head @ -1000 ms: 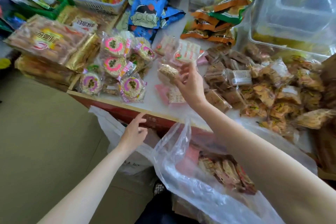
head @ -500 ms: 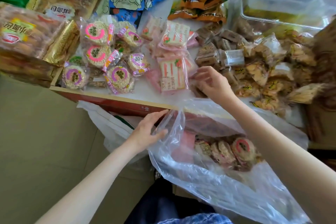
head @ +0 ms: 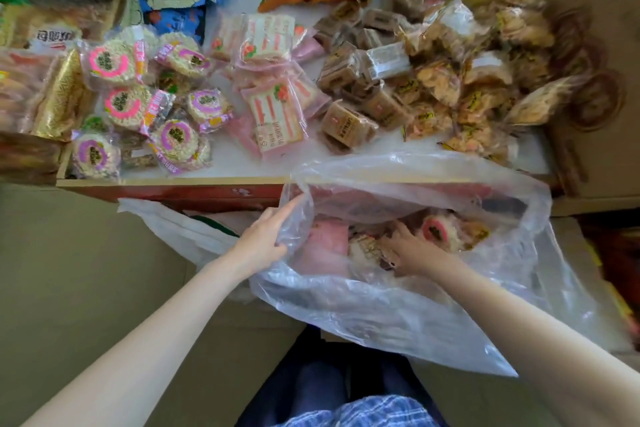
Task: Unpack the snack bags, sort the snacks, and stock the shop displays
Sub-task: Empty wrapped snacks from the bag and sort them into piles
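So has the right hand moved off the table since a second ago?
Yes. The right hand has come down from above the table edge and is now inside the clear bag, among the snacks there.

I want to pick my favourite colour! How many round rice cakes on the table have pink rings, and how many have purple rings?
Pink-ring rice cakes: 2
Purple-ring rice cakes: 4
Total: 6 with rings showing; any buried underneath cannot be counted.
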